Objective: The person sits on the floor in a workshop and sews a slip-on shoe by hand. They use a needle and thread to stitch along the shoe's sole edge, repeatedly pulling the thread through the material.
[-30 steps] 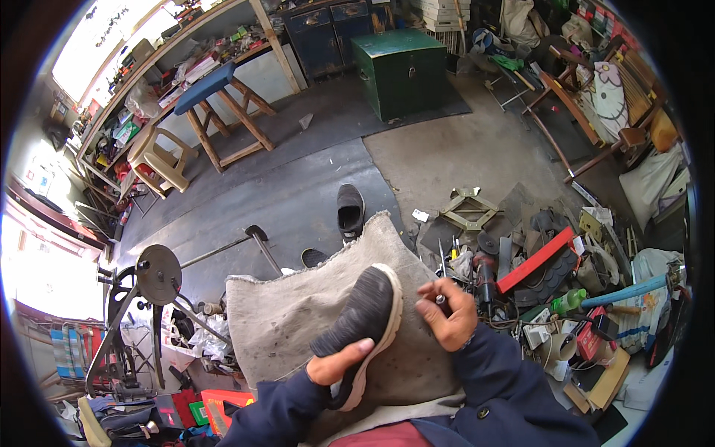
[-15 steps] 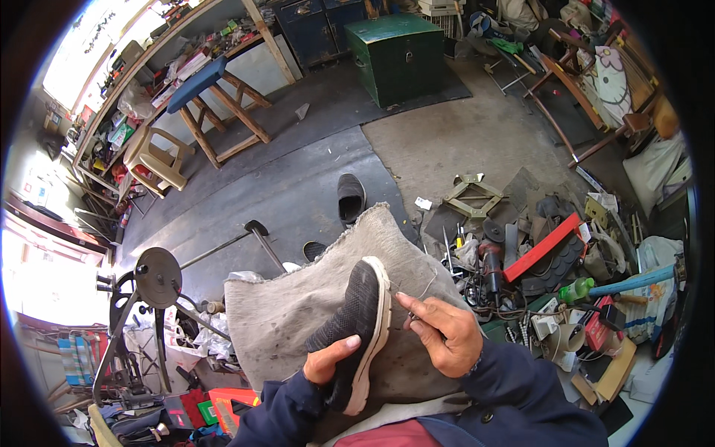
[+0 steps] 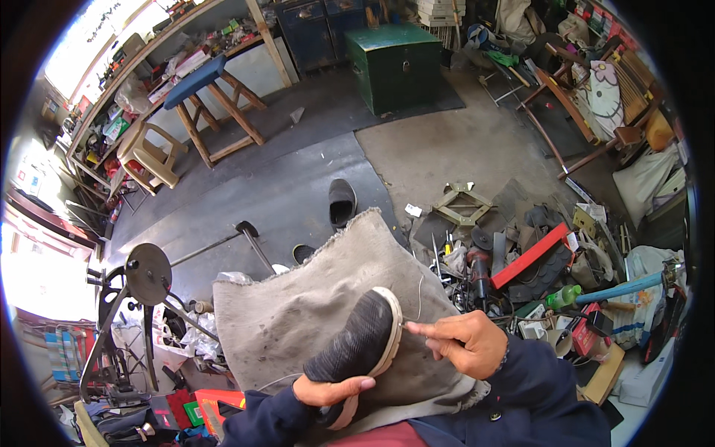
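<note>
My left hand (image 3: 331, 390) is wrapped round the heel end of a dark knit shoe (image 3: 348, 343) with a cream sole (image 3: 389, 344). The shoe lies tilted over my lap, toe pointing away and sole turned to the right. My right hand (image 3: 465, 344) is closed in a pinch, fingertips close to the sole's edge near the toe. A thin needle-like tool (image 3: 407, 325) shows at the fingertips; most of it is hidden. Pale thread (image 3: 419, 298) curves over the grey cloth (image 3: 298, 313) on my lap, and more thread lies left of the shoe.
Another dark shoe (image 3: 342, 203) stands on the floor mat beyond the cloth. A hand-cranked machine with a round wheel (image 3: 148, 274) is at left. Tools, a red bar (image 3: 530, 255) and a scissor jack (image 3: 463, 205) crowd the right. A green chest (image 3: 395, 71) and blue stool (image 3: 195, 80) stand farther off.
The shoe has tipped lower, its toe moving down and to the right. My right hand has shifted slightly right and down, its fingertips still by the sole. The head view has shifted a little.
</note>
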Demonstrator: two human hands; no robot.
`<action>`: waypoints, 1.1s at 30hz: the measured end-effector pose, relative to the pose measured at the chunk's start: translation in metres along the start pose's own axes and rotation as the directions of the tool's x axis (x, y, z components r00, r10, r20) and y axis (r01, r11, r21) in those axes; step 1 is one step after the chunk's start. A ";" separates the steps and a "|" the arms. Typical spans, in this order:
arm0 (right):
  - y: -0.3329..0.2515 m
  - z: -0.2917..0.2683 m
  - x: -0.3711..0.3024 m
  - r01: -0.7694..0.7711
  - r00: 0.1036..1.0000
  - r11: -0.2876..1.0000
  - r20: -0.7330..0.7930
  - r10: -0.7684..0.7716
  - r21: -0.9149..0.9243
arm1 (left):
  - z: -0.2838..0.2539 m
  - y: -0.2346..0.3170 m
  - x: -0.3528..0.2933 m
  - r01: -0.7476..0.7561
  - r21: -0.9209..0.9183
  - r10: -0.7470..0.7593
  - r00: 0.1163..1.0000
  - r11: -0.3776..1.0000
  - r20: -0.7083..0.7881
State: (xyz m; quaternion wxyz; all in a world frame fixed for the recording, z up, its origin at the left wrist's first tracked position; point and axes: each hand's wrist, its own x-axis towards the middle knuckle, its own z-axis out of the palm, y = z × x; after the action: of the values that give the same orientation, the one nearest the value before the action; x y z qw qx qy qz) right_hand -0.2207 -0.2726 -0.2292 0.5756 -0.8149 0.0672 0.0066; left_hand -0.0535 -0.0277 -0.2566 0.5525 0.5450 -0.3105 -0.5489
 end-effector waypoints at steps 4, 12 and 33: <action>0.001 -0.004 -0.005 -0.123 0.989 0.983 0.095 0.111 0.134 | 0.003 -0.009 -0.009 0.028 0.136 -0.033 0.999 0.990 0.035; 0.012 -0.021 0.019 -0.280 0.950 0.945 0.193 0.247 0.168 | -0.005 -0.030 -0.002 0.001 0.166 -0.011 0.998 0.986 0.063; 0.013 0.004 0.036 0.182 0.983 0.918 0.061 -0.172 -0.353 | -0.003 -0.065 0.012 -0.308 0.243 0.316 0.949 0.920 0.003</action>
State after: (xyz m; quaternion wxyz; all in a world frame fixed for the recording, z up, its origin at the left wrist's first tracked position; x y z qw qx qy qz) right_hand -0.1865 -0.2771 -0.2458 0.4170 -0.9085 -0.0173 -0.0219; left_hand -0.0659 -0.0259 -0.3212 0.5686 0.5613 -0.4471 -0.4022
